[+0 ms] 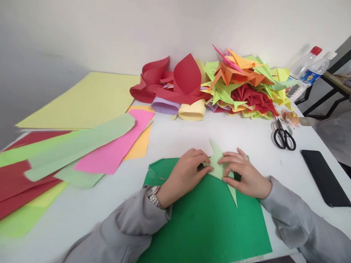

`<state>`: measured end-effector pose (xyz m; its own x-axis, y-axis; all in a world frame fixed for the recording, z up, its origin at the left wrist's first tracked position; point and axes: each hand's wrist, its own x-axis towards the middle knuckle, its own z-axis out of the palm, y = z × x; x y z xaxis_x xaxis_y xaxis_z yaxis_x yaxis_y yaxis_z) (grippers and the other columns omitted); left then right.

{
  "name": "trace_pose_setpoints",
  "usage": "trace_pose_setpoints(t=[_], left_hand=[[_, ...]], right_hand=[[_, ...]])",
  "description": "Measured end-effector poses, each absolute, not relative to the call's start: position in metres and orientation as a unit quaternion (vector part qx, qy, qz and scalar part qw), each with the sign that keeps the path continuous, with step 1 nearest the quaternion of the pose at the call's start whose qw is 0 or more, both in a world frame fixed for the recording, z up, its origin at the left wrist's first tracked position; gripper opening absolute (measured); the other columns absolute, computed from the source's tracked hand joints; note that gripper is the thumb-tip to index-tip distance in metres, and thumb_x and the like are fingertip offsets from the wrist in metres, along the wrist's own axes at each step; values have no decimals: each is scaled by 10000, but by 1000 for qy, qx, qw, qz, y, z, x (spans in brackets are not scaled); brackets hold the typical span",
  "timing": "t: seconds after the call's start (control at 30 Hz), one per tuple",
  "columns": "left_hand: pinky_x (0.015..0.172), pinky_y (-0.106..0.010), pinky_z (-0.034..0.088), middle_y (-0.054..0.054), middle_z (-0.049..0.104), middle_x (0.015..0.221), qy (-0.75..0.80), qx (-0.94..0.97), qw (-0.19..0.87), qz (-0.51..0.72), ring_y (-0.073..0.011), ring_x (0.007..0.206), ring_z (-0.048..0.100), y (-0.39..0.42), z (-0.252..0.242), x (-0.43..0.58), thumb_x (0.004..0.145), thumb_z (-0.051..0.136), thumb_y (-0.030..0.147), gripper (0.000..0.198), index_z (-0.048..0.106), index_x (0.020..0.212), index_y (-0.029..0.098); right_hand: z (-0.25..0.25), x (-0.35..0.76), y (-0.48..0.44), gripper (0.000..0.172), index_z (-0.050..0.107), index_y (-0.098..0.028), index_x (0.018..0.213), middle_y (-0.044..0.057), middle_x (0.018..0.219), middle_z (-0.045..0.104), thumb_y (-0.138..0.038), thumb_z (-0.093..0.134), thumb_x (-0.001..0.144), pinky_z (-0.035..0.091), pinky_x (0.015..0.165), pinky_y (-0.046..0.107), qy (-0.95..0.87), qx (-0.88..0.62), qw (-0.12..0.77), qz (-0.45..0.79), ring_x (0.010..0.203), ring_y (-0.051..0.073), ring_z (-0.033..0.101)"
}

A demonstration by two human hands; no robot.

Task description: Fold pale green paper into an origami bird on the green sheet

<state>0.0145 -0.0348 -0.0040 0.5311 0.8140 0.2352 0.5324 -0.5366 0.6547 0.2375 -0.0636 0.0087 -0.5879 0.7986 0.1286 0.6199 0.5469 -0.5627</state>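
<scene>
A pale green folded paper shape (217, 168) with long pointed tips lies over a dark green sheet (214, 215) in the middle of the table. My left hand (189, 173) pinches its left side between thumb and fingers. On the other side, my right hand (244, 173) has thumb and forefinger closed on the paper, with the other fingers raised or resting on it. One tip points up and away between the hands; another points down toward me below my right hand. My fingers hide parts of the folds.
Colored paper sheets (104, 146) spread over the left, before a large yellow sheet (82, 96). Red paper shapes (188, 75) and a heap of folded paper stars (244, 82) stand along the wall. Scissors (284, 137), a black phone (325, 179) and plastic bottles (312, 75) are at right.
</scene>
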Motion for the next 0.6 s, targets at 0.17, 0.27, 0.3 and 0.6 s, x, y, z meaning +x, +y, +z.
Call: trace_pose_setpoints(t=[0.17, 0.27, 0.3, 0.6], left_hand=[[746, -354, 453, -48, 636, 875, 385, 856, 226, 260, -210, 833, 536, -38, -4, 15, 863, 597, 195, 52, 588, 814, 181], [742, -354, 452, -53, 630, 878, 382, 860, 217, 261, -211, 834, 535, -39, -4, 14, 877, 562, 184, 61, 577, 818, 184], [742, -354, 451, -53, 631, 880, 382, 860, 217, 261, -210, 833, 535, -39, -4, 14, 877, 560, 181, 62, 573, 817, 185], [742, -355, 449, -51, 628, 873, 376, 859, 221, 267, -209, 824, 535, -37, -8, 13, 877, 576, 178, 85, 557, 795, 186]], right_hand=[[9, 238, -63, 26, 592, -230, 848, 57, 1205, 640, -217, 579, 867, 142, 1116, 579, -865, -406, 180, 232, 1267, 248, 472], [10, 239, -64, 58, 604, -239, 924, 56, 1200, 642, -226, 561, 887, 137, 1119, 576, -870, -400, 173, 230, 1281, 248, 458], [10, 240, -64, 88, 605, -243, 964, 58, 1198, 643, -228, 554, 894, 131, 1121, 576, -872, -397, 170, 230, 1290, 250, 450], [8, 244, -64, 203, 623, -258, 1071, 43, 1218, 637, -193, 506, 918, 90, 1137, 561, -887, -377, 151, 220, 1332, 235, 399]])
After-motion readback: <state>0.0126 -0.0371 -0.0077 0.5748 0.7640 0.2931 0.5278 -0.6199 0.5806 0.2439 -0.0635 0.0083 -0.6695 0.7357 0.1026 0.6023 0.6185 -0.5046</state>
